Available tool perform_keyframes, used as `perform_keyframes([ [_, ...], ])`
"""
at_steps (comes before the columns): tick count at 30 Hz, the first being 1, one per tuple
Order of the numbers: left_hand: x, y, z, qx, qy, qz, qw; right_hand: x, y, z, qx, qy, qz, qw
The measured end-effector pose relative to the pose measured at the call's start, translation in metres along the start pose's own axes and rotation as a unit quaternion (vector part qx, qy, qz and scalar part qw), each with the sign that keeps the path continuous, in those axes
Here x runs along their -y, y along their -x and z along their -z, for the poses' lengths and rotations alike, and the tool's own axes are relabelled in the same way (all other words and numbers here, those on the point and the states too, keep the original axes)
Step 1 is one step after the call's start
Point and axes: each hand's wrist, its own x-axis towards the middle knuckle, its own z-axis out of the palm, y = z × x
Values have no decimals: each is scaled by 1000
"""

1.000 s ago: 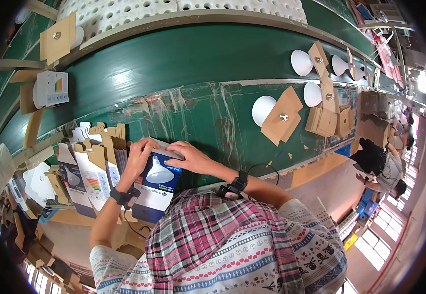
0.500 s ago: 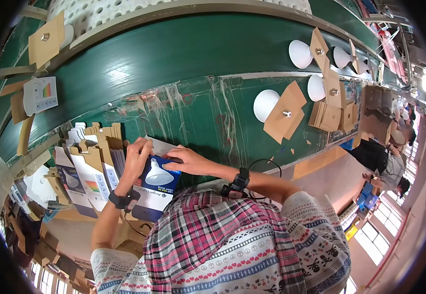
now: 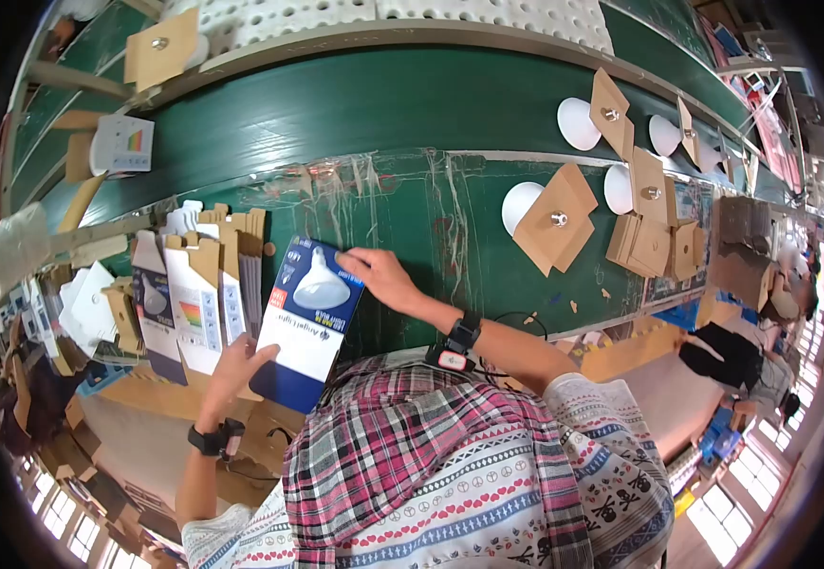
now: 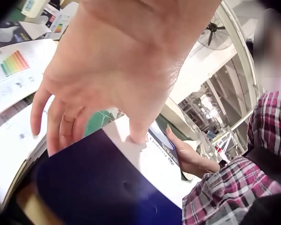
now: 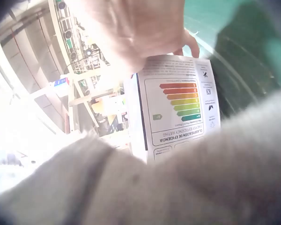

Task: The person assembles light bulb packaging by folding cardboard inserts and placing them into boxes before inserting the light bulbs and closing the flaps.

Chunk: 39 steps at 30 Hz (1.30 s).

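A blue and white light bulb box (image 3: pixel 300 321) with a printed bulb stands tilted over the near edge of the bench, in front of the plaid apron. My left hand (image 3: pixel 230 372) holds its lower left side, the thumb (image 4: pixel 138 136) pressed on the white band and the other fingers over the far edge. At the upper right corner my right hand (image 3: pixel 385 279) grips the box. The right wrist view shows a side panel (image 5: pixel 180 105) with a coloured efficiency chart. A row of printed cartons (image 3: pixel 194 318) stands close by on the left.
Bulbs with cardboard pieces on their bases, one a white bulb (image 3: pixel 523 207) with a cardboard insert (image 3: pixel 556 232), lie at the right. Stacked inserts (image 3: pixel 641 245) sit beyond them. A green belt (image 3: pixel 355 100) runs along the back, carrying a bulb carton (image 3: pixel 125 145) at left.
The left hand has come down from the top end of the box to its lower left side. The grey-white top flap no longer shows. The box's top end has shifted away from the body.
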Motion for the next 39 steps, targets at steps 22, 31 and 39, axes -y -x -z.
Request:
perform_keyframes([
  [22, -96, -56, 52, 125, 513, -119, 841, 99, 47, 66, 235, 553, 444, 664],
  [31, 74, -75, 67, -424, 212, -198, 858, 111, 4, 58, 208, 654, 427, 589],
  [39, 212, -127, 112, -449, -28, -52, 892, 143, -151, 83, 71, 611, 492, 616],
])
